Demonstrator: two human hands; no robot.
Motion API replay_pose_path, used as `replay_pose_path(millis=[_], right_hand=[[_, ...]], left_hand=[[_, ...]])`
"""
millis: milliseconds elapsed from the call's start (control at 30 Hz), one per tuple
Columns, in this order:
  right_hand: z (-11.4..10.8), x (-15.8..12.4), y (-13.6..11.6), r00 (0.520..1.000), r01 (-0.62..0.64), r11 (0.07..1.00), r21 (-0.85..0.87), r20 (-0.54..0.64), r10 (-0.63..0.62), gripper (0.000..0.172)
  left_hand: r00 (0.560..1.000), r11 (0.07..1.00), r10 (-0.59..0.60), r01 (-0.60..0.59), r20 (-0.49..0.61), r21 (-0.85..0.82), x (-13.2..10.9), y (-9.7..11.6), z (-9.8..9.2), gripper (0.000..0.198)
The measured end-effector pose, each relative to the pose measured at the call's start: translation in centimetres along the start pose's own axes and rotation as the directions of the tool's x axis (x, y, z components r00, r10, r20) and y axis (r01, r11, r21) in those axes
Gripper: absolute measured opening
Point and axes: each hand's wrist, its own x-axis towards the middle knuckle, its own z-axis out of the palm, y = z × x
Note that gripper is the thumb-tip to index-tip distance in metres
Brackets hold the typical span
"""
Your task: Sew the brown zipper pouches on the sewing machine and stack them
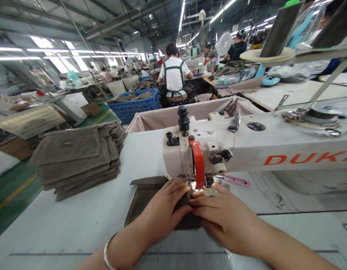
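Under the head of a white sewing machine [179,150] with an orange guard lies a dark olive fabric piece [139,198]. My left hand [164,206], a silver bangle on its wrist, presses on this fabric left of the needle area, fingers together. Close beside it on the right, my right hand [224,217] rests over the fabric's edge, its fingertips bunched near the presser foot. What lies beneath the right fingertips is hidden. Pink thread snips [238,181] lie behind my right hand.
A stack of olive fabric pieces [77,157] sits on the table [63,228] at left. Beyond the machine are a cloth-lined bin [153,119], a blue crate [136,108] and a seated person in a white shirt. Thread cones [280,30] stand at upper right.
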Motion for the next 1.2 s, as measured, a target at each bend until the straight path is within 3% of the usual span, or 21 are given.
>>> replay_pose_path(millis=[100, 167, 267, 333, 400, 467, 533, 600, 667, 767, 900, 1200], right_hand=[[-3.1, -1.0, 0.7, 0.992, -0.094, 0.994, 0.064, 0.089, 0.088, 0.063], [-4.0, -1.5, 1.6, 0.987, -0.113, 0.99, 0.083, 0.12, 0.103, 0.066], [-2.9, -1.1, 3.0, 0.977, -0.213, 0.977, 0.029, 0.034, 0.212, 0.039], [-1.3, -0.4, 3.4, 0.939, -0.333, 0.94, -0.073, -0.118, 0.323, 0.019], [0.2, 0.2, 3.3, 0.915, -0.374, 0.913, -0.165, -0.223, 0.335, 0.009], [0.8, 0.4, 2.9, 0.939, -0.294, 0.938, -0.185, -0.242, 0.246, 0.005], [0.8, 0.2, 2.2, 0.975, -0.123, 0.985, -0.121, -0.201, 0.097, 0.012], [0.5, -0.1, 1.5, 0.994, 0.033, 0.999, -0.026, -0.108, -0.036, 0.019], [0.4, -0.3, 0.9, 0.995, 0.098, 0.994, 0.04, -0.008, -0.098, 0.02], [0.6, -0.4, 0.2, 0.994, 0.086, 0.995, 0.053, 0.059, -0.089, 0.014], [1.0, -0.4, -0.2, 0.992, 0.096, 0.995, 0.018, 0.082, -0.097, 0.014], [1.4, -0.1, -0.4, 0.996, 0.079, 0.997, -0.005, 0.037, -0.079, 0.024]], left_hand=[[0.992, 0.999, 0.025, -0.028, 0.127, 0.021, -1.4, 0.4, -0.8, 0.078], [0.983, 0.999, 0.036, -0.041, 0.182, 0.027, -2.2, 0.7, -1.0, 0.066], [0.983, 0.998, 0.062, -0.064, 0.172, 0.006, -2.5, 1.2, -0.9, 0.044], [0.991, 0.997, 0.069, -0.071, 0.112, 0.014, -2.4, 1.5, -0.4, 0.049], [0.997, 0.997, 0.064, -0.066, 0.052, 0.031, -2.1, 1.7, 0.1, 0.056], [0.999, 0.999, 0.04, -0.04, -0.021, -0.007, -1.9, 1.6, 0.3, 0.05], [0.994, 0.993, -0.009, -0.003, -0.105, -0.118, -1.8, 1.2, 0.1, 0.038], [0.987, 0.98, -0.038, 0.007, -0.153, -0.199, -1.7, 0.8, -0.4, 0.035], [0.991, 0.985, 0.032, -0.054, -0.13, -0.165, -1.8, 0.6, -0.8, 0.037], [0.977, 0.976, 0.213, -0.214, 0.012, 0.037, -1.9, 0.7, -0.6, 0.043], [0.959, 0.941, 0.235, -0.266, 0.157, 0.212, -1.9, 1.0, 0.5, 0.043], [0.955, 0.94, 0.278, -0.292, 0.103, 0.177, -0.1, 0.1, -0.1, 0.035]])
